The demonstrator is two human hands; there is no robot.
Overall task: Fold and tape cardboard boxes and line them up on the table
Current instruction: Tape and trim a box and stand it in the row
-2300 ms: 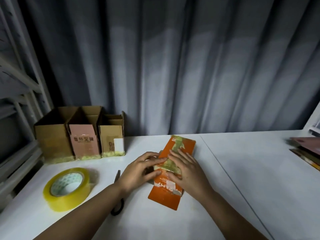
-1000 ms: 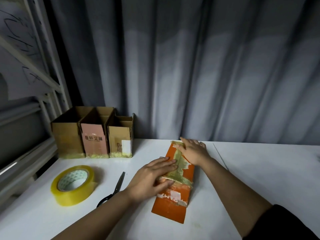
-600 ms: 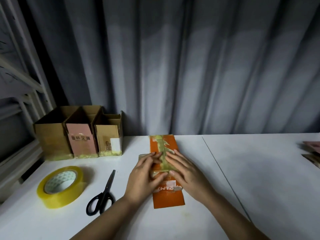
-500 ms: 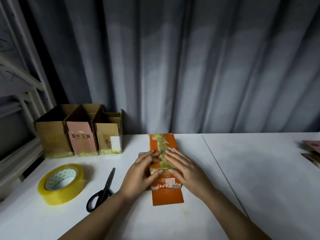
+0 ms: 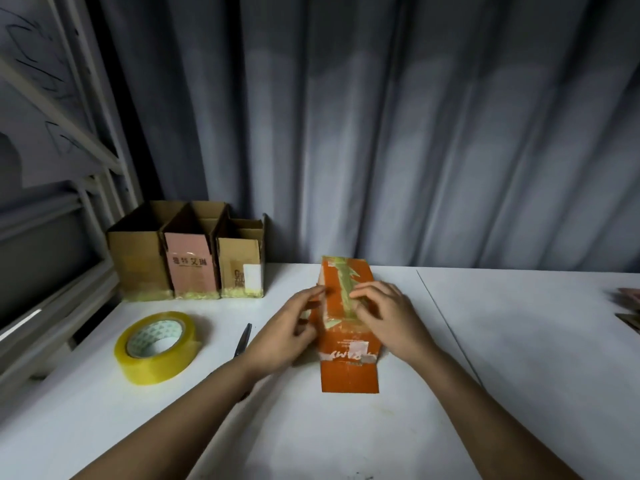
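I see my left hand (image 5: pixel 289 332) and right hand (image 5: pixel 388 318) pressing the orange box (image 5: pixel 348 370) on the bench (image 5: pixel 519 375), fingers seemingly curled at its taped seam.

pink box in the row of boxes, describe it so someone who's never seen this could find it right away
Start at the white table and look to its back left corner, where three open boxes stand side by side against the grey curtain. The pink box is the middle one, between two plain brown boxes. It alone has a pink front with dark printed characters.
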